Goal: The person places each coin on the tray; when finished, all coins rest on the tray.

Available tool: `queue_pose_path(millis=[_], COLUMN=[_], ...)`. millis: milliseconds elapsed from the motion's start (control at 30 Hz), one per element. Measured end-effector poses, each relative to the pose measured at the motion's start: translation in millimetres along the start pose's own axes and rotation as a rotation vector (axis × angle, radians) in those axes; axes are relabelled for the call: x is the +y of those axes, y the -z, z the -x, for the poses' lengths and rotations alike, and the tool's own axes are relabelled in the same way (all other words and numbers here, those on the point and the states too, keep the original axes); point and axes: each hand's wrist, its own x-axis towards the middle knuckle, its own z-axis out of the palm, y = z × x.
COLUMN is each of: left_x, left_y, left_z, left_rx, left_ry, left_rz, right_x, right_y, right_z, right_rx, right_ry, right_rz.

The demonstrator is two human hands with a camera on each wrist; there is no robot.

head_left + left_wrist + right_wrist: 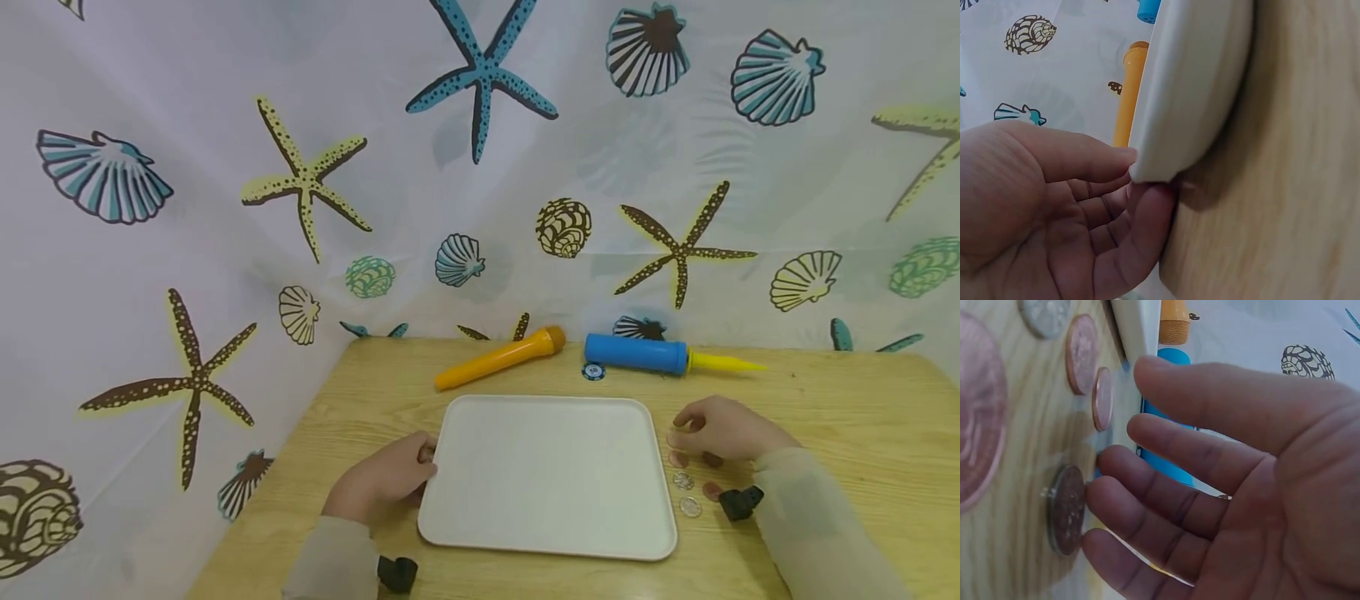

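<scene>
A white rectangular tray lies on the wooden table. My left hand pinches its left edge; the left wrist view shows the thumb on the rim of the tray and fingers curled beneath. Beside the tray's right edge, my right hand hovers over several loose coins, silver and copper. Its fingers are slightly bent with nothing between thumb and fingers. Fingertips are right by a dark coin, while a copper coin lies beyond the thumb side. A silver coin sits closest to the front.
Behind the tray lie an orange toy microphone, a blue hand pump with a yellow nozzle, and a blue-and-black poker chip. A sea-patterned curtain hangs along the table's back and left. Each wrist bears a small black camera mount.
</scene>
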Motion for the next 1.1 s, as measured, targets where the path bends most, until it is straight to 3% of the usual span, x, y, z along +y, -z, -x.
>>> queue_pose_path(millis=[467,767,1100], left_x=[-1.2,-1.7,4.8], left_y=[-1.7,-1.5,-0.3], left_z=[1.4,-0.9,5.3], left_rx=[-0.008,-0.010,-0.018], left_ry=[0.018,0.020,0.023], left_rz=[0.058,0.010,0.041], right_x=[-2.8,2.9,2.2], right_y=[-10.0,-12.8,-16.1], right_z=[-5.2,-8.7,-6.4], right_rx=[0.008,0.017,-0.003], right_ry=[0.004,-0.003,0.002], right_rz=[0.010,0.022,-0.013])
